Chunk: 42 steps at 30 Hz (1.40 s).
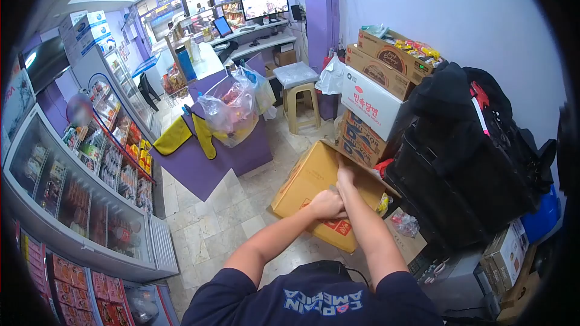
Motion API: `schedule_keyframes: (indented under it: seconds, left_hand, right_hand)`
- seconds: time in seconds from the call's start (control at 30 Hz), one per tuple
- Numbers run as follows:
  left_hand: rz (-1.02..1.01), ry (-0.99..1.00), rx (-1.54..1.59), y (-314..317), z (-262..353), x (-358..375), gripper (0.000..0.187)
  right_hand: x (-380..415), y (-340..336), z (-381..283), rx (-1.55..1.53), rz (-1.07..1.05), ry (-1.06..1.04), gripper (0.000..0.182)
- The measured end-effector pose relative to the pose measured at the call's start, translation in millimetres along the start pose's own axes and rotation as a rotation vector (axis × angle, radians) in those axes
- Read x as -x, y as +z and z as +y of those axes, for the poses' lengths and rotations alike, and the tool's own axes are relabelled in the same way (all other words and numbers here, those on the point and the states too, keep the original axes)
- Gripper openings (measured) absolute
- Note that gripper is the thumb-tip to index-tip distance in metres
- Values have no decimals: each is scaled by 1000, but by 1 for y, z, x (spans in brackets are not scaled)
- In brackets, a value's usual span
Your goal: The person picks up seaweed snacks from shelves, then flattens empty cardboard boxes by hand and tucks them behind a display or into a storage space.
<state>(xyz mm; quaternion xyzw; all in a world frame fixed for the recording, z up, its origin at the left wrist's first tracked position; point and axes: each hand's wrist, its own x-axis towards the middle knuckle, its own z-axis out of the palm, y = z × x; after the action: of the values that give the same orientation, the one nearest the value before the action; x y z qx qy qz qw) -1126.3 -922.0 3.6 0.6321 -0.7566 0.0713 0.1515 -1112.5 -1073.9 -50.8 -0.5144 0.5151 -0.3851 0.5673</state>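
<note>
Two yellow, dark-edged cloth pieces (174, 137) hang over a purple counter (241, 162). One tilted yellow carton (308, 182) sits at center. The left hand (328, 204) is closed in a fist over it, contents hidden; the right hand (345, 175) reaches its edge, its grip unclear. Rightward, one open box (394, 55) of colorful packets (421, 52) tops stacked boxes (370, 104).

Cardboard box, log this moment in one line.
cardboard box: tilted | left hand: closed, against it | right hand: at its rim | stacked cartons: beyond it
</note>
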Motion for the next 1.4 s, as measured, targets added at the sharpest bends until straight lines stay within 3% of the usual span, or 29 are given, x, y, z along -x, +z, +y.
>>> schedule_keyframes:
  seconds: [0.07, 0.2, 0.3, 0.4, 0.5, 0.83, 0.93, 1.03, 1.13, 1.23, 1.3, 1.4]
  left_hand:
    - [-5, 41, 30, 2, 5, 4, 50]
    - [23, 94, 78, 9, 4, 6, 47]
    - [98, 79, 81, 6, 7, 6, 37]
    - [233, 115, 103, 10, 7, 2, 38]
    - [259, 142, 87, 3, 6, -2, 33]
    - [312, 299, 61, 3, 10, -21, 32]
    - [321, 313, 72, -1, 12, -20, 38]
    - [321, 283, 55, -7, 8, -17, 44]
    - [370, 285, 99, -6, -5, -13, 47]
    - [275, 237, 133, -9, -16, -6, 43]
    - [210, 224, 139, -10, -27, -5, 43]
    - [34, -16, 115, -37, -36, 2, 51]
  right_hand:
    - [11, -12, -7, 117, -16, -136, 81]
    - [7, -18, 5, -67, -56, -275, 68]
    - [-12, -18, 20, 216, -99, -208, 67]
    - [-13, -16, 19, 329, -8, -369, 67]
    - [-14, -16, 2, 439, -105, -213, 65]
    - [-39, -20, 3, 478, -76, -189, 68]
    - [-36, -27, -8, 557, -162, -146, 70]
    - [-38, -22, -5, 412, -313, -140, 68]
    - [-14, -5, 6, -4, -284, 116, 65]
    - [16, -22, -5, -195, -621, 477, 69]
    - [-5, -11, 32, -242, -734, 300, 69]
    - [-24, -23, 31, -325, -682, 313, 67]
